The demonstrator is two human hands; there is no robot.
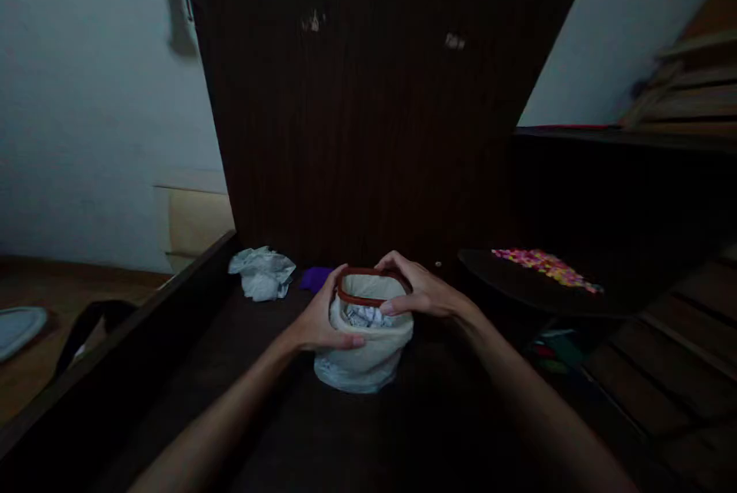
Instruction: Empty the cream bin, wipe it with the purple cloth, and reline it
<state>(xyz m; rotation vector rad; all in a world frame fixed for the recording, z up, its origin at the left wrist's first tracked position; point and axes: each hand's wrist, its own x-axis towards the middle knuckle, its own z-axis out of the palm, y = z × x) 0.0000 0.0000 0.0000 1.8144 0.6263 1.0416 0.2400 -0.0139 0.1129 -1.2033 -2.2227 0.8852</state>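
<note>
A small whitish container point(357, 366), seemingly bag-lined, stands on the dark surface in front of me with crumpled printed paper point(365, 315) inside. At its mouth is a reddish-brown rounded ring point(361, 300), slightly tilted, with pale lining visible through it. My left hand point(322, 320) is closed on the container's left side, thumb across the front and fingertips up by the ring's left end. On the right, my right hand point(420, 289) grips the ring, thumb at its front edge and fingers over the back. The fingertips behind are partly hidden.
A crumpled white plastic bag point(263, 273) lies at the back left, with a purple item point(316, 278) beside it. Pink and yellow small pieces point(546, 269) lie on a dark shelf point(518, 282) at right. A tall dark panel point(368, 132) rises behind; a raised edge point(155, 305) runs along the left.
</note>
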